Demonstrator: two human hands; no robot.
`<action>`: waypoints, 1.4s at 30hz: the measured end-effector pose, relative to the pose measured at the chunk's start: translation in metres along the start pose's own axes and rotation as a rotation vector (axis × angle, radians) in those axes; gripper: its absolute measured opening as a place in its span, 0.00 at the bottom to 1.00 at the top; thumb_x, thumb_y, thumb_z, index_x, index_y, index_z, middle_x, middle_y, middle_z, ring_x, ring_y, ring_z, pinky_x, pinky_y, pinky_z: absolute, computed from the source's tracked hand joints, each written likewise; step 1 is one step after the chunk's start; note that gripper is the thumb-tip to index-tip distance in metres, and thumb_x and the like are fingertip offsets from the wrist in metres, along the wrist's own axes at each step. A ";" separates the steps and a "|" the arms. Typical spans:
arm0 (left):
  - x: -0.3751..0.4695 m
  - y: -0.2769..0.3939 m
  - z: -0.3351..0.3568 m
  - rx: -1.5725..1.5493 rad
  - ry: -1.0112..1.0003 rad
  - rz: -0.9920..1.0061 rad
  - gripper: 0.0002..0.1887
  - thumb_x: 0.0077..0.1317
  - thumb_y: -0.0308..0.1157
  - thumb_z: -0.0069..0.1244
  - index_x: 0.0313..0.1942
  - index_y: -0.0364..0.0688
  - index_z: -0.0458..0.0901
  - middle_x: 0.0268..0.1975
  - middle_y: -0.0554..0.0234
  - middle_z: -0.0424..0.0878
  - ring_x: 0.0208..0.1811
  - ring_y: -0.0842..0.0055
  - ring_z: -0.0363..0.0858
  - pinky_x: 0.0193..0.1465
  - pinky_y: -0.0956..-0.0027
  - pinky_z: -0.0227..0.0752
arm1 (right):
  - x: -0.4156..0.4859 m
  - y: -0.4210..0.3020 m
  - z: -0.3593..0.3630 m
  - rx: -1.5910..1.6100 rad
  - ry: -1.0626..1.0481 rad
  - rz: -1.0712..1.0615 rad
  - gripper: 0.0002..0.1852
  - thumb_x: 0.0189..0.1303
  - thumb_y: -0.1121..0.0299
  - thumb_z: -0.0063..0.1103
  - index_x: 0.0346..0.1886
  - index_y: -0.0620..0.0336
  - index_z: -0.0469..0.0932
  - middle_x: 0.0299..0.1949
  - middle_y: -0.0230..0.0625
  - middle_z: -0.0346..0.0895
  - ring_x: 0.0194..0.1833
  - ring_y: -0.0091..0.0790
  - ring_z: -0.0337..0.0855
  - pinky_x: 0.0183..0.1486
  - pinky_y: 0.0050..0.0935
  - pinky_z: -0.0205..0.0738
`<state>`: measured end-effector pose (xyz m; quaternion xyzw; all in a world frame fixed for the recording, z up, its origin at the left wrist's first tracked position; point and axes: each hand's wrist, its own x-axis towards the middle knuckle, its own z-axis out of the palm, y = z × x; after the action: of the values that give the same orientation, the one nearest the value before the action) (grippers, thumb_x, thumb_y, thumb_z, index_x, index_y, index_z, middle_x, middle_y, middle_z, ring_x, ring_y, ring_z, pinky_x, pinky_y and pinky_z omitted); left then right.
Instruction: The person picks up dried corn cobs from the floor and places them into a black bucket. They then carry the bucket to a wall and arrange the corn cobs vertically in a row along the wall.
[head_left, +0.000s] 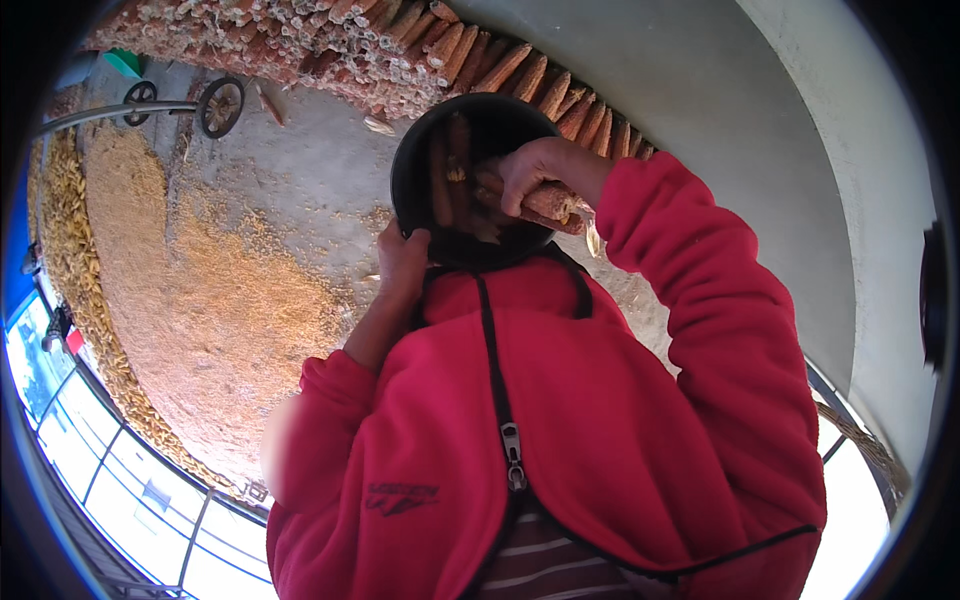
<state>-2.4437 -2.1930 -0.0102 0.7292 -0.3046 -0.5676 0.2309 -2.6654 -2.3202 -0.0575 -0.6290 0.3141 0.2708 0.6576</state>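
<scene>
A round black bucket (409, 161) is tilted in front of my chest, its mouth facing up at me. My left hand (403, 251) grips the rim at the lower left, thumb over the edge. Over the right side of the mouth, my right hand (536, 172) is closed around reddish shelled corn cobs (553, 206); a bit of pale husk hangs from them. More cobs (441, 176) lie inside the bucket, blurred and in shadow. A few yellow kernels cling to one of them. My right fingertips are partly hidden behind the cobs.
Stacked corn cobs (360, 56) line the grey wall (667, 82) just beyond the bucket. Loose kernels (225, 285) spread over the concrete floor (307, 142) at left. A wheeled metal frame (221, 107) stands at upper left. Unshelled yellow ears (82, 247) form a row along the far left.
</scene>
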 end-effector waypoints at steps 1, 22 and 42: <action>-0.001 0.002 -0.002 0.000 -0.018 0.004 0.14 0.52 0.25 0.47 0.40 0.30 0.76 0.31 0.57 0.80 0.29 0.76 0.79 0.26 0.72 0.75 | -0.008 0.000 0.003 0.043 0.011 -0.035 0.38 0.36 0.63 0.66 0.58 0.58 0.69 0.49 0.41 0.75 0.51 0.38 0.75 0.47 0.35 0.71; 0.021 -0.016 -0.063 -0.184 0.128 -0.148 0.16 0.53 0.25 0.46 0.43 0.34 0.76 0.36 0.57 0.79 0.29 0.72 0.79 0.22 0.73 0.74 | -0.110 0.088 0.084 1.772 0.542 -0.486 0.29 0.53 0.71 0.62 0.59 0.63 0.64 0.47 0.45 0.75 0.45 0.40 0.79 0.50 0.43 0.77; -0.010 -0.031 -0.050 -0.101 0.202 -0.135 0.12 0.53 0.24 0.46 0.39 0.34 0.76 0.29 0.62 0.76 0.20 0.77 0.71 0.16 0.77 0.63 | -0.090 0.219 0.062 2.031 1.128 -0.517 0.13 0.54 0.75 0.61 0.42 0.65 0.73 0.40 0.43 0.77 0.43 0.39 0.79 0.52 0.41 0.75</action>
<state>-2.3914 -2.1648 -0.0118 0.7890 -0.2009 -0.5203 0.2578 -2.8847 -2.2416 -0.1332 0.1047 0.4936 -0.5576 0.6591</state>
